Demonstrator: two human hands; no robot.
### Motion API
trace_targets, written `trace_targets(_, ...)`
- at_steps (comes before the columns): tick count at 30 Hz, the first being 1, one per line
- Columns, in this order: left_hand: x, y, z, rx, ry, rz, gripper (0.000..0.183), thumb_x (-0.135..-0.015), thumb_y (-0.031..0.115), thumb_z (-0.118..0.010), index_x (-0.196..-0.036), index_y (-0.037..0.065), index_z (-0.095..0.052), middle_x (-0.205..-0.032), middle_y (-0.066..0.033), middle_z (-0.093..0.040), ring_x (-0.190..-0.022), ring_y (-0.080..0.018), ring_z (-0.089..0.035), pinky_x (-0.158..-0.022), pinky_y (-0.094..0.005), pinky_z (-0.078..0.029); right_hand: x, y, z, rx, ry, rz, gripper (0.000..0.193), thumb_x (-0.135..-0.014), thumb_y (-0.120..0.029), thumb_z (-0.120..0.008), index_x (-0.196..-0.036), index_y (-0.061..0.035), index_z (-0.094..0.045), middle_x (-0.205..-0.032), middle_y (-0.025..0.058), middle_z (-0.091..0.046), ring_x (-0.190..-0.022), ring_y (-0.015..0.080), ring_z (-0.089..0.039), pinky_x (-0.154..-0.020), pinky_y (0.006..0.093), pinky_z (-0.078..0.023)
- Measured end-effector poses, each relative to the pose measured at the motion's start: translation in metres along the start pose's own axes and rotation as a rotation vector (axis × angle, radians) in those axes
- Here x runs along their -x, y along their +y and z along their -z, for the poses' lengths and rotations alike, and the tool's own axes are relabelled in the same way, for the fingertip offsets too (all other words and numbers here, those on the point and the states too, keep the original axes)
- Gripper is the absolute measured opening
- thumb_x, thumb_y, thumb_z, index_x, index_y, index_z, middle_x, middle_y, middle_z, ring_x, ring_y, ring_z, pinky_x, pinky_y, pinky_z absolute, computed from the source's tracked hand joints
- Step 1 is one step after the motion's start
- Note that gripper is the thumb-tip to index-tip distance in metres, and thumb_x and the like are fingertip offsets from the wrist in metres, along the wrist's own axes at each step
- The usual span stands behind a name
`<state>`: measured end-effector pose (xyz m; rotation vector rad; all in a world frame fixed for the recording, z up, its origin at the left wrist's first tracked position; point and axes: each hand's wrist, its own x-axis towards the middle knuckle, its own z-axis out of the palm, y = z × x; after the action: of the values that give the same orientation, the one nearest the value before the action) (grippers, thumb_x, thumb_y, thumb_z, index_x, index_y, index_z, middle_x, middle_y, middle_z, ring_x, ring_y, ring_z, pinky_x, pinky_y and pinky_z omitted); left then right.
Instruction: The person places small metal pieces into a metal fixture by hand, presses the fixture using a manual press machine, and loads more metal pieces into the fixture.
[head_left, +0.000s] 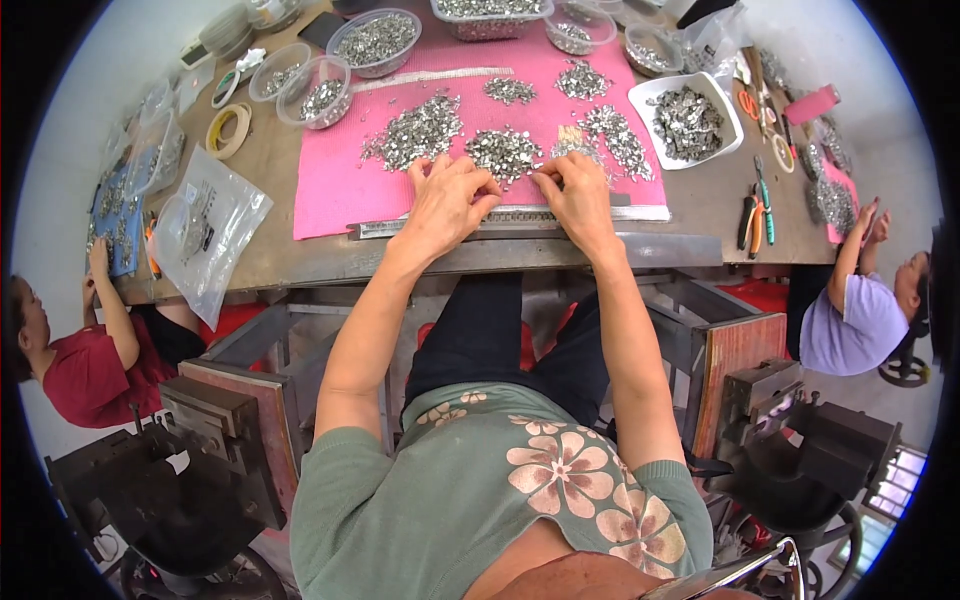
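Curling over the strip (515,216) at upper centre, the left hand (448,203) and right hand (580,200) stood fingers drawn narrow, whether closed on anything being impossible to tell, while metal bits (503,153) lay just beyond on the pink mat (330,190), presumably for easy reach.

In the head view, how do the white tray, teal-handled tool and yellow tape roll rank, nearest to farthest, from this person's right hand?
From the right hand:
1. White tray, ahead and to its right.
2. Teal-handled tool, farther right.
3. Yellow tape roll, over on the left.
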<state>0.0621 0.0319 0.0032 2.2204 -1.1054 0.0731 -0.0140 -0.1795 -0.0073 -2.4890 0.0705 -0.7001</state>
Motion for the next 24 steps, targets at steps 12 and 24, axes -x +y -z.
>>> trace_targets(12, -0.001, 0.022, -0.012, 0.104, 0.114, -0.063, 0.008, -0.084, 0.02, -0.075, -0.087, 0.013, -0.072, -0.084, -0.0013, -0.066, -0.094, -0.0226, -0.059, -0.101, -0.0506, -0.03, 0.034, -0.016, 0.038, -0.118, -0.095, 0.068, 0.007, -0.084, -0.005, -0.075, -0.089, -0.0041, -0.07, -0.084, 0.0074, -0.064, -0.083, 0.0263, -0.061, -0.078, 0.0381, -0.043)
trace_targets(24, 0.001, 0.043, -0.036, 0.024, 0.168, -0.137, 0.011, -0.083, 0.018, -0.076, -0.09, 0.012, -0.07, -0.087, 0.0005, -0.063, -0.094, -0.0203, -0.059, -0.105, -0.0503, -0.03, 0.0, 0.003, 0.008, -0.06, 0.003, 0.051, 0.012, -0.083, -0.008, -0.076, -0.094, -0.0043, -0.073, -0.085, 0.0089, -0.064, -0.083, 0.0284, -0.062, -0.075, 0.0412, -0.047)
